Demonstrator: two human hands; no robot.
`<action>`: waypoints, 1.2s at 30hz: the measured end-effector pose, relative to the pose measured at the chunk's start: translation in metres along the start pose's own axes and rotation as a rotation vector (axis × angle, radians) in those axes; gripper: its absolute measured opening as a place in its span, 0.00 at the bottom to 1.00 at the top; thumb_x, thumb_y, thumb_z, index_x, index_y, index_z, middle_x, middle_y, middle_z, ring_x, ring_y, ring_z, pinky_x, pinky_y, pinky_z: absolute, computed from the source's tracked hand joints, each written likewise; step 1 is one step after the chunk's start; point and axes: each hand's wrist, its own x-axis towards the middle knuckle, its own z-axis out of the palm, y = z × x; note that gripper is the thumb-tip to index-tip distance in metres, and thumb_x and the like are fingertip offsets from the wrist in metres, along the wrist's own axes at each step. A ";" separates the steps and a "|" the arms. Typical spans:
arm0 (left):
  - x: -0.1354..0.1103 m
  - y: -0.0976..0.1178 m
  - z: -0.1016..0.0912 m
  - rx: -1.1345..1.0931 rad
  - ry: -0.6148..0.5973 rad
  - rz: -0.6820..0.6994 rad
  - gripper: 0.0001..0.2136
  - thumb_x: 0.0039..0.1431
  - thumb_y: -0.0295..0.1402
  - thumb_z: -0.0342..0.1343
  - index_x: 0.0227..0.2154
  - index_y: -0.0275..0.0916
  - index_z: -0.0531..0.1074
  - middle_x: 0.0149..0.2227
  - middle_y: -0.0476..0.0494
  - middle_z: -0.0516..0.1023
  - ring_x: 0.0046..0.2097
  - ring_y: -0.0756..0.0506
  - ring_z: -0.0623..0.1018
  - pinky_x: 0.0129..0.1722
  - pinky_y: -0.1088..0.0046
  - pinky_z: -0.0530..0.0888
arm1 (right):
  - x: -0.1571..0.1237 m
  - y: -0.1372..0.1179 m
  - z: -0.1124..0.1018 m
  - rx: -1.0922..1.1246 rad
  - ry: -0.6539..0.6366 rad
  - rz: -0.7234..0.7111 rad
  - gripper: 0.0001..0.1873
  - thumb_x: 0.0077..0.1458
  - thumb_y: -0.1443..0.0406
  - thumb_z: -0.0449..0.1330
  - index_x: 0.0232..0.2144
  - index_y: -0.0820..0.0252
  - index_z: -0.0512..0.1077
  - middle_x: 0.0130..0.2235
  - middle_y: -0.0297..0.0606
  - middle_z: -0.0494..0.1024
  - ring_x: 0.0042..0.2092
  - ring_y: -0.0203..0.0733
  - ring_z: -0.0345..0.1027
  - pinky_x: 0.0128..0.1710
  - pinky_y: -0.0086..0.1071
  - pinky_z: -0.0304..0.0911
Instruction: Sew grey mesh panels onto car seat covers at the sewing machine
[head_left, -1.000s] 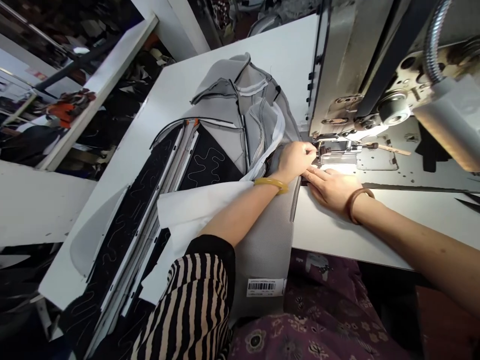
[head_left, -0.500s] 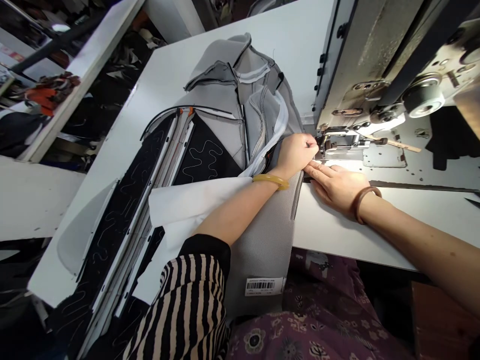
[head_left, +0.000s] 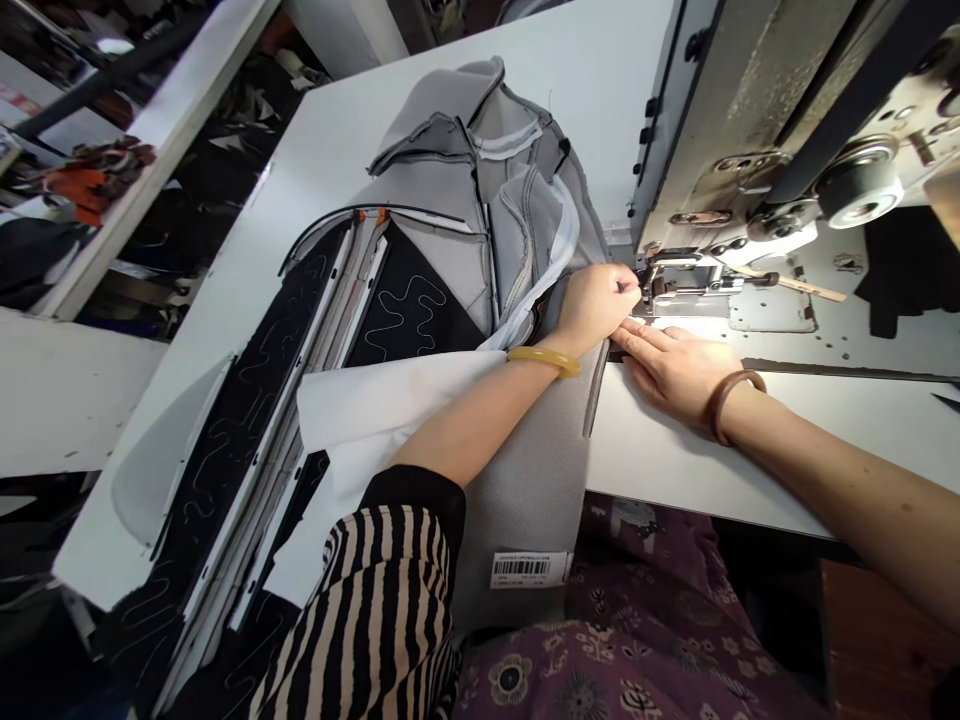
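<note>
A large sewn cover of grey mesh fabric [head_left: 517, 490] lies across the table, with black panels [head_left: 409, 305] and white strips along its left part. My left hand [head_left: 598, 308] is closed, its fingers pinched at the fabric's right edge beside the presser foot [head_left: 660, 283] of a sewing machine [head_left: 742, 130]. Flat and stretched out, my right hand [head_left: 679, 368] has its fingertips at the same edge, touching or nearly touching my left hand. The fabric between the fingers is mostly hidden. A white barcode label [head_left: 530, 570] sits on the cover's lower end.
The white tabletop [head_left: 600, 60] surrounds the work. A wooden stick [head_left: 795, 283] and black fabric pieces [head_left: 904, 265] lie on the machine bed. To the left, beyond a white rail [head_left: 169, 140], are heaped scraps [head_left: 97, 180].
The view has shifted very slightly. Both hands keep the same positions at the fabric edge by the presser foot.
</note>
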 end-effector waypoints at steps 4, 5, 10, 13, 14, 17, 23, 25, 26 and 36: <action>0.000 0.000 0.000 0.004 0.002 -0.008 0.07 0.55 0.25 0.55 0.26 0.35 0.77 0.26 0.49 0.76 0.30 0.51 0.69 0.34 0.77 0.63 | 0.000 0.000 0.000 0.011 -0.007 0.006 0.29 0.63 0.60 0.41 0.62 0.59 0.65 0.60 0.44 0.69 0.42 0.51 0.70 0.32 0.39 0.61; 0.000 0.000 0.000 0.004 0.003 -0.007 0.07 0.55 0.25 0.55 0.26 0.35 0.77 0.26 0.49 0.76 0.30 0.51 0.69 0.34 0.77 0.63 | 0.000 0.000 0.000 0.010 -0.003 0.006 0.29 0.63 0.60 0.41 0.62 0.59 0.65 0.60 0.44 0.69 0.42 0.50 0.69 0.32 0.39 0.61; 0.001 -0.001 0.001 0.010 0.013 -0.006 0.07 0.55 0.25 0.55 0.26 0.35 0.77 0.26 0.49 0.75 0.30 0.51 0.70 0.34 0.77 0.63 | 0.000 -0.001 -0.001 -0.006 -0.011 0.008 0.29 0.63 0.60 0.40 0.62 0.59 0.65 0.60 0.44 0.69 0.42 0.50 0.70 0.31 0.39 0.61; 0.001 -0.001 0.002 0.007 0.010 -0.001 0.07 0.55 0.25 0.55 0.26 0.35 0.77 0.26 0.49 0.76 0.31 0.51 0.70 0.35 0.77 0.64 | 0.000 -0.001 -0.003 0.001 -0.016 0.010 0.30 0.63 0.60 0.40 0.61 0.59 0.66 0.60 0.44 0.69 0.42 0.51 0.70 0.30 0.39 0.60; 0.001 -0.001 0.002 0.006 0.012 0.003 0.07 0.55 0.25 0.55 0.26 0.35 0.77 0.26 0.49 0.76 0.31 0.51 0.70 0.35 0.77 0.64 | 0.000 -0.001 -0.003 0.004 -0.017 0.011 0.29 0.63 0.60 0.40 0.61 0.59 0.66 0.60 0.45 0.69 0.42 0.51 0.70 0.30 0.39 0.60; 0.000 -0.001 0.002 0.009 0.012 0.001 0.07 0.54 0.25 0.55 0.27 0.35 0.78 0.26 0.49 0.76 0.31 0.51 0.70 0.34 0.77 0.64 | 0.000 -0.001 -0.003 0.002 -0.017 0.010 0.29 0.63 0.60 0.41 0.61 0.59 0.66 0.59 0.44 0.70 0.42 0.50 0.70 0.31 0.39 0.60; 0.000 0.000 0.001 0.001 0.001 0.001 0.07 0.55 0.26 0.55 0.27 0.36 0.78 0.27 0.49 0.77 0.32 0.51 0.71 0.35 0.77 0.64 | 0.000 0.000 0.000 0.004 0.024 -0.005 0.29 0.62 0.60 0.42 0.61 0.58 0.66 0.59 0.43 0.70 0.40 0.48 0.70 0.29 0.37 0.58; 0.000 0.001 0.000 0.002 0.003 0.003 0.07 0.55 0.25 0.55 0.27 0.35 0.78 0.27 0.48 0.76 0.32 0.51 0.71 0.35 0.77 0.64 | 0.000 0.000 0.000 0.001 0.023 -0.002 0.29 0.62 0.60 0.42 0.61 0.58 0.66 0.59 0.44 0.70 0.39 0.48 0.69 0.29 0.37 0.58; 0.000 0.001 0.000 0.004 0.004 0.001 0.07 0.54 0.25 0.55 0.27 0.35 0.78 0.27 0.48 0.76 0.32 0.51 0.71 0.35 0.77 0.64 | 0.000 0.000 0.000 -0.002 0.018 -0.002 0.29 0.62 0.60 0.42 0.61 0.58 0.66 0.59 0.44 0.70 0.39 0.49 0.69 0.28 0.38 0.58; -0.001 0.004 0.000 0.025 0.008 -0.028 0.08 0.56 0.26 0.54 0.28 0.35 0.78 0.27 0.47 0.77 0.31 0.51 0.70 0.34 0.76 0.63 | -0.001 -0.001 -0.002 0.020 0.018 0.006 0.28 0.63 0.60 0.43 0.61 0.58 0.66 0.59 0.44 0.70 0.40 0.48 0.70 0.31 0.37 0.59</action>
